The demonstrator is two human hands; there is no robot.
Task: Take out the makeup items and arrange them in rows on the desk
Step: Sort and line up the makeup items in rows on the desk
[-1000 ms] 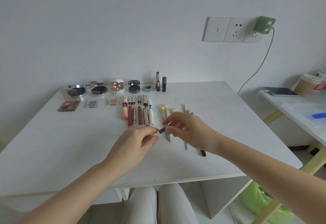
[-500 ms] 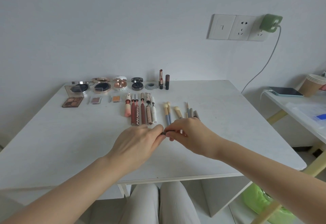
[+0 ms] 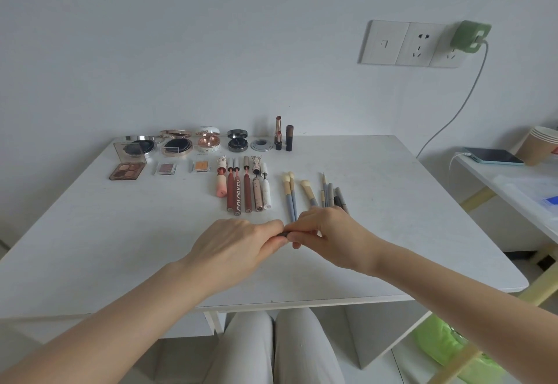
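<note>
My left hand (image 3: 238, 244) and my right hand (image 3: 326, 232) meet over the white desk (image 3: 90, 232), both pinching a small dark pencil-like makeup item (image 3: 283, 234) that is mostly hidden by the fingers. Behind them lie rows of makeup: open compacts (image 3: 176, 145) and upright lipsticks (image 3: 278, 134) at the back, eyeshadow palettes (image 3: 128, 170) on the left, lip tubes (image 3: 238, 190) in the middle, then brushes (image 3: 290, 195) and pencils (image 3: 332, 192) just beyond my right hand.
A second table on the right carries a phone (image 3: 492, 156) on a charging cable and stacked paper cups (image 3: 540, 145). A green charger (image 3: 469, 36) sits in the wall socket. A green bag (image 3: 453, 350) lies on the floor under the desk's right side.
My two hands have closed together on the small dark item, which showed between the fingertips a second ago and is almost covered now. The camera tilted slightly.
</note>
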